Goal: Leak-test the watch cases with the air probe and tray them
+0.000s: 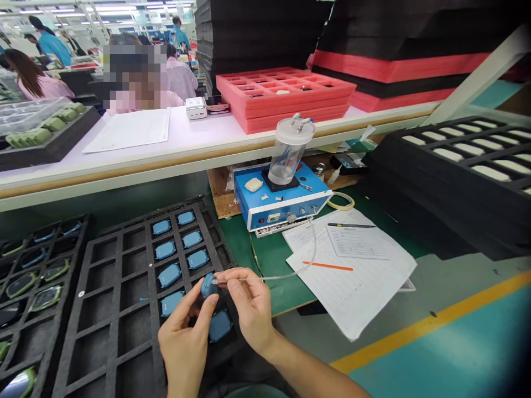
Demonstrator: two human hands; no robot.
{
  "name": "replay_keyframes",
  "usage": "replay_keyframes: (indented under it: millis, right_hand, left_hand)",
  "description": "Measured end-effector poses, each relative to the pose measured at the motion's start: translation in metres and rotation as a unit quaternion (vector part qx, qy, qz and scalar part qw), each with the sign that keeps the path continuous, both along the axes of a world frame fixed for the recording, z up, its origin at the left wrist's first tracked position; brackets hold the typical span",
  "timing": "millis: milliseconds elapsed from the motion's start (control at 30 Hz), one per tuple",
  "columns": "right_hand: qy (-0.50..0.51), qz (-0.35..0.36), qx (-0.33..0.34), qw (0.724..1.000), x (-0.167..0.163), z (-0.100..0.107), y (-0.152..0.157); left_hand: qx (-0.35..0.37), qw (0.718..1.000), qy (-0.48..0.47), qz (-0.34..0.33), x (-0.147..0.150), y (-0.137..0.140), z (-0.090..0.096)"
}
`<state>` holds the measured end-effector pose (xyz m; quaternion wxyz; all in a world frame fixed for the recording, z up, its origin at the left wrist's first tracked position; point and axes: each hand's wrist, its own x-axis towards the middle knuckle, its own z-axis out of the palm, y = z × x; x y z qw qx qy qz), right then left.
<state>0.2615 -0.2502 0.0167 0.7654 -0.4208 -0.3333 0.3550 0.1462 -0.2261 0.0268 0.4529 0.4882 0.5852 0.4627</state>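
Blue case (207,287) | left fingers (204,316) pinch it | right fingers (240,297) pinch clear tube (287,275) | foam tray (135,239): more blue cases (169,275)

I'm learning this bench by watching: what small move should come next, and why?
Probably a slight steadying of the tip of the clear tube with the right hand: it sits right by the blue piece pinched in the left hand, and whether they touch is hard to tell.
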Motion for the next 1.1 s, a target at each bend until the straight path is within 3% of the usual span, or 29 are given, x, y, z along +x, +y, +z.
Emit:
replay_keyframes:
  millis: [700, 867, 967, 1100]
  right_hand:
    - [-0.004, -0.002, 0.001, 1.000, -0.001, 0.000, 0.002]
    - [0.006, -0.015, -0.009, 1.000, 0.002, -0.002, -0.004]
    - [0.025, -0.053, -0.013, 0.998, 0.007, -0.004, -0.007]
    - [0.035, -0.064, -0.037, 0.997, 0.008, -0.005, -0.008]
  left_hand:
    - [0.012, 1.000, 0.013, -0.011, 0.002, 0.000, -0.003]
    - [0.047, 0.994, 0.073, -0.061, -0.010, -0.001, 0.006]
    - [0.102, 0.970, 0.167, -0.143, -0.025, 0.011, 0.022]
    - [0.140, 0.874, 0.322, -0.336, -0.029, 0.033, 0.037]
